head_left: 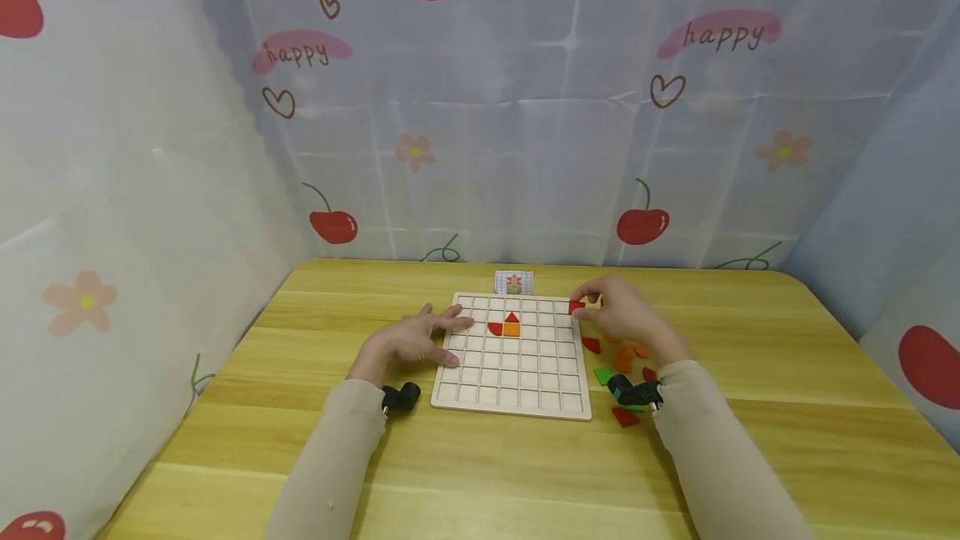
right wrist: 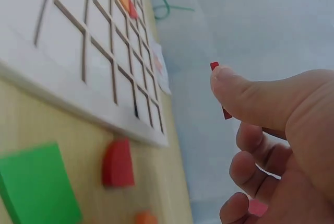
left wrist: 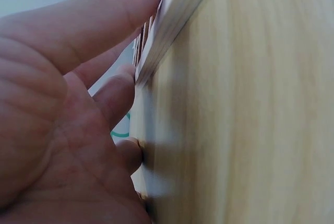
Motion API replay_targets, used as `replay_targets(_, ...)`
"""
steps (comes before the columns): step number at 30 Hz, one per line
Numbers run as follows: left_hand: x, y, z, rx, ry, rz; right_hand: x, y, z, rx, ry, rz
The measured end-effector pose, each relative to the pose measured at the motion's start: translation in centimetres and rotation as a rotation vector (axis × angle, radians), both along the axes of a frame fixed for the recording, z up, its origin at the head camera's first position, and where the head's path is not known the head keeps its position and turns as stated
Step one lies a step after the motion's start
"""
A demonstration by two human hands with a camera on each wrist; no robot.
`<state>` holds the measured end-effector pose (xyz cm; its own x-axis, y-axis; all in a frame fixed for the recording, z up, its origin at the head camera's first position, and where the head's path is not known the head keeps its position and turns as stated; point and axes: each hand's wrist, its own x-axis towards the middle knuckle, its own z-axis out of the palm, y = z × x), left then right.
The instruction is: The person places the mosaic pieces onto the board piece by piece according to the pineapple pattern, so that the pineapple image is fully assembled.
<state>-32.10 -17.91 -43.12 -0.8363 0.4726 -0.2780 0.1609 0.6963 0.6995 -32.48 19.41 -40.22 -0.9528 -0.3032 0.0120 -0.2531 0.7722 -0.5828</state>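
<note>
A pale wooden board (head_left: pixel 528 377) with a grid of square recesses lies on the table. Within the grid sit a red triangle (head_left: pixel 512 317), a red quarter-round piece (head_left: pixel 495 329) and an orange square (head_left: pixel 512 330). My left hand (head_left: pixel 408 338) rests at the board's left edge, fingers spread and thumb touching the rim. Over the board's upper right corner, my right hand (head_left: pixel 622 311) pinches a red tile (head_left: pixel 576 306) between thumb and finger. The right wrist view shows that red tile (right wrist: pixel 227 113) edge-on, held above the board; the thumb covers most of it.
Loose tiles lie right of the board: a green square (head_left: pixel 603 375), a red piece (head_left: pixel 592 345), orange pieces (head_left: pixel 625 357) and another red one (head_left: pixel 624 417). Behind the board is a small printed card (head_left: pixel 513 282). A patterned curtain (head_left: pixel 480 157) stands along the table's back edge.
</note>
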Motion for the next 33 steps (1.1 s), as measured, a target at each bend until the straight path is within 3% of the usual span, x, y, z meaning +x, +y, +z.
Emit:
replay_targets(14, -0.1, 0.2, -0.2, 0.004, -0.01, -0.005, 0.0, -5.7, -2.4, -0.011, 0.01, 0.027)
replay_targets(33, -0.3, 0.0, -0.2, -0.002, -0.003, -0.007, 0.2, -7.1, -3.4, 0.012, 0.015, 0.034)
